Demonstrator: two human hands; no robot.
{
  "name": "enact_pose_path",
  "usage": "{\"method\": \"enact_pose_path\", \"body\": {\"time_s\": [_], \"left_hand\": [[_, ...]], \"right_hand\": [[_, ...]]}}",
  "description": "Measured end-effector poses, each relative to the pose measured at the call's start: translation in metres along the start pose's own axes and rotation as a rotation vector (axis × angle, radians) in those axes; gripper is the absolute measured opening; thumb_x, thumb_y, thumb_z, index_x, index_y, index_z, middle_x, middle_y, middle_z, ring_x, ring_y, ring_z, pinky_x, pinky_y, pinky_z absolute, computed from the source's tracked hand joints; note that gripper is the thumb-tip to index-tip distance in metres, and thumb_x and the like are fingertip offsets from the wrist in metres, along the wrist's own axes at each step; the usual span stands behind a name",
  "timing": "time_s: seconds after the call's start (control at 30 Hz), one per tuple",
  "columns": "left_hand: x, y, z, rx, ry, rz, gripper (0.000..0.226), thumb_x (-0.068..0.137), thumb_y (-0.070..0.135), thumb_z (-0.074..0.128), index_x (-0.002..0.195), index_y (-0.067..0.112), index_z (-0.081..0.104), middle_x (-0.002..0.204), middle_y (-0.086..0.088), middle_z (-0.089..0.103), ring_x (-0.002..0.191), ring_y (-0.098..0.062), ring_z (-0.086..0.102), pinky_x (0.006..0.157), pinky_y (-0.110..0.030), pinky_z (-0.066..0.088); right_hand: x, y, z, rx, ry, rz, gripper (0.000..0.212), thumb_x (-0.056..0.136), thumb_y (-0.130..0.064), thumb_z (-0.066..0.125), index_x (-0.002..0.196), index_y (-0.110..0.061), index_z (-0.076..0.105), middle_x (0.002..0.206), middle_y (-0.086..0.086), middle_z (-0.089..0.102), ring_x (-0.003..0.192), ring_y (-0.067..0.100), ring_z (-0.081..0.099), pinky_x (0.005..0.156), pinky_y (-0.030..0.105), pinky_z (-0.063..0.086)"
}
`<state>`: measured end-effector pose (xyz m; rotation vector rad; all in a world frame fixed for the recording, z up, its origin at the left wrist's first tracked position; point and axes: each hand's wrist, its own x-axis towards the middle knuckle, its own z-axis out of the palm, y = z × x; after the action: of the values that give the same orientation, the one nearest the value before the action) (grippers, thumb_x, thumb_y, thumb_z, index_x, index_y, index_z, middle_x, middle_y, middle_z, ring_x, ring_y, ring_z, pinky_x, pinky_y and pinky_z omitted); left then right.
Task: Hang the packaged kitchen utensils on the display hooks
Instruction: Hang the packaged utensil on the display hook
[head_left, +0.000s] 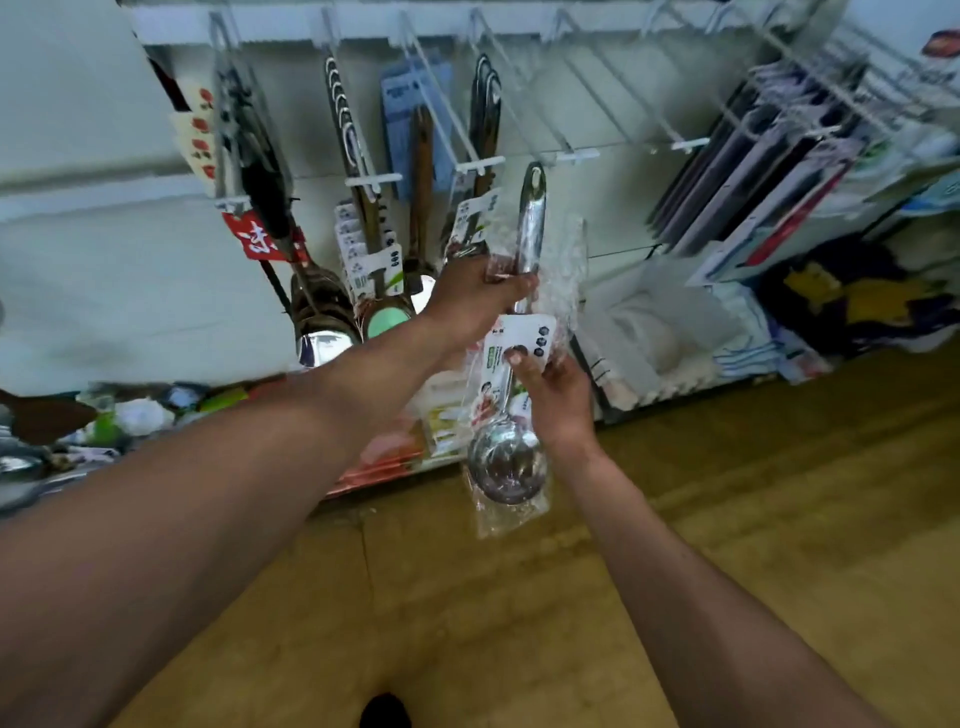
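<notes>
With the left grip (483, 291) clenched on the ladle (530, 228) and the right grip (553, 397) pinching its label (524, 338), the loose sleeve (566, 270) may snag and the hole (536, 179) may miss the empty hook (576, 155).

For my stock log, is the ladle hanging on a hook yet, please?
Not hung: left hand and right hand hold the ladle upright, its handle hole free, below the hook.

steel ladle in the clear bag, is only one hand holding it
No, left hand grips the steel ladle handle, right hand pinches its label card.
</notes>
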<state>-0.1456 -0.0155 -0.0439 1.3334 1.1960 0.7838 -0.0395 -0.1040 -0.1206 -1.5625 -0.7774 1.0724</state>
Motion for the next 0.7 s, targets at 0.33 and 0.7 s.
{"method": "enact_pose_path", "body": {"time_s": [0.33, 0.7], "left_hand": [[0.013, -0.005, -0.011, -0.063, -0.057, 0.040, 0.002, 0.088, 0.012, 0.073, 0.088, 0.013, 0.072, 0.080, 0.004, 0.073, 0.068, 0.002, 0.066, 0.063, -0.012, 0.050], [0.022, -0.015, -0.007, -0.104, -0.124, 0.144, 0.016, 0.087, 0.002, 0.071, 0.088, 0.018, 0.071, 0.079, 0.009, 0.072, 0.074, 0.000, 0.068, 0.073, -0.016, 0.053]], "right_hand": [[0.018, 0.014, 0.014, 0.070, 0.067, -0.085, 0.021, 0.089, -0.014, 0.071, 0.104, -0.001, 0.065, 0.097, 0.010, 0.073, 0.091, 0.019, 0.071, 0.077, 0.025, 0.055], [0.027, 0.026, 0.021, 0.171, 0.073, -0.222, 0.022, 0.091, 0.000, 0.065, 0.104, 0.016, 0.060, 0.097, 0.024, 0.069, 0.091, 0.023, 0.069, 0.078, 0.026, 0.054]]}}
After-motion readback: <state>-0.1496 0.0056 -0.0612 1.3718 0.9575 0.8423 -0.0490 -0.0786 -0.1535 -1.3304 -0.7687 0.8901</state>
